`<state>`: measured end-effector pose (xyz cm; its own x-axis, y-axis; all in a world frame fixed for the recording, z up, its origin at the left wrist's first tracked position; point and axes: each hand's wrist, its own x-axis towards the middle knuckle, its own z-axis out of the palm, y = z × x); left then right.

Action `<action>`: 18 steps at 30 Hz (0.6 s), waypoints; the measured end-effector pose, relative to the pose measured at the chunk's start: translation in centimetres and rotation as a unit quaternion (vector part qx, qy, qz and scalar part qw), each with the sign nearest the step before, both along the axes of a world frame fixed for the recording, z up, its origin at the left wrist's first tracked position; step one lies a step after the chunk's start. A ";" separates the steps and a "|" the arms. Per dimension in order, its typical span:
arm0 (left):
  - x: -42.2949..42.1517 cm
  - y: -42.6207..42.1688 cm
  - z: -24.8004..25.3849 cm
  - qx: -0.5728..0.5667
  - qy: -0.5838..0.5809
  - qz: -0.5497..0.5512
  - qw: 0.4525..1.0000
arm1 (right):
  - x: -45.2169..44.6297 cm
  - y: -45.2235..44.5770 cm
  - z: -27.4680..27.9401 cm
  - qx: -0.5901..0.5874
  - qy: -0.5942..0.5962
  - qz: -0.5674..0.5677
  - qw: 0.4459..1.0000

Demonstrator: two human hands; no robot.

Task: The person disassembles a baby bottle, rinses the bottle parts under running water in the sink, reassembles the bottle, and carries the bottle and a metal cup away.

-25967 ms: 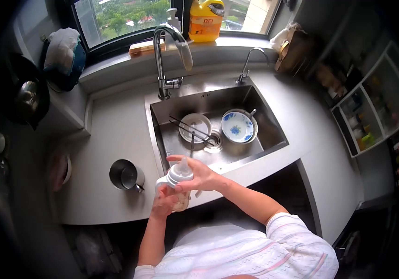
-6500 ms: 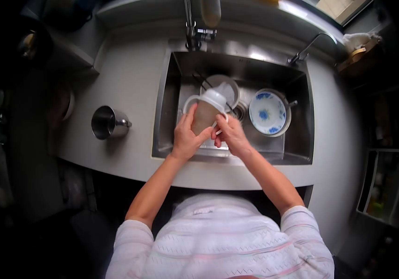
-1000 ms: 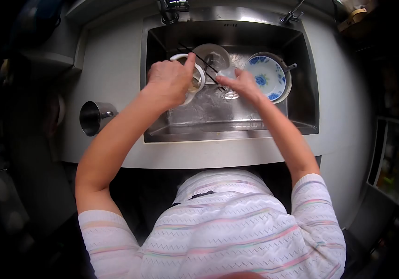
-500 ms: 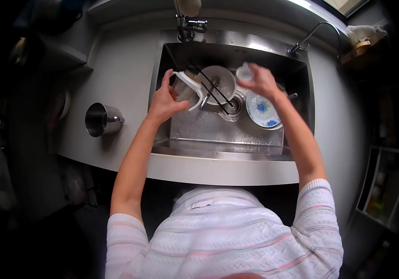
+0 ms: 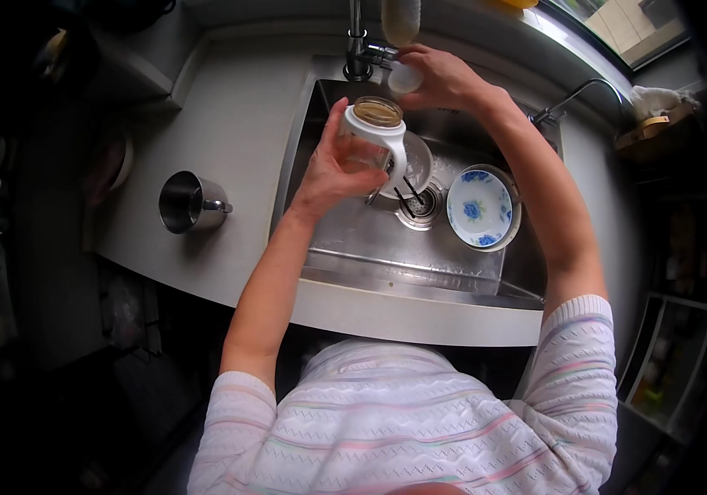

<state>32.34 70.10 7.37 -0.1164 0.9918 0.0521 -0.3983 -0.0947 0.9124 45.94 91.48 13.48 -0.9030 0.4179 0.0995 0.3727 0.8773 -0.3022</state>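
Head cam | open-topped baby bottle [image 5: 374,125] sits inside left grip [image 5: 330,169] over the sink [image 5: 370,235] | that one's curled partway round it, right grip [image 5: 446,81] pinching some whitish cup-like piece [image 5: 405,78] near the faucet [image 5: 358,54]

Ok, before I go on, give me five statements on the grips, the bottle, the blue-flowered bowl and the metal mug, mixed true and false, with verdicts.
1. The left grip holds the bottle. True.
2. The bottle is capped. False: its mouth is uncovered.
3. The blue-flowered bowl is inside the sink. True.
4. The right grip is holding nothing. False: it holds a whitish piece near the faucet.
5. The metal mug is in the sink. False: the metal mug is on the counter, left of the sink.
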 end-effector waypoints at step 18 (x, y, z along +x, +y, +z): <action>0.5 2.8 -1.9 0.048 0.077 0.041 0.995 | 6.3 -8.2 -8.3 -0.661 0.333 -0.237 0.630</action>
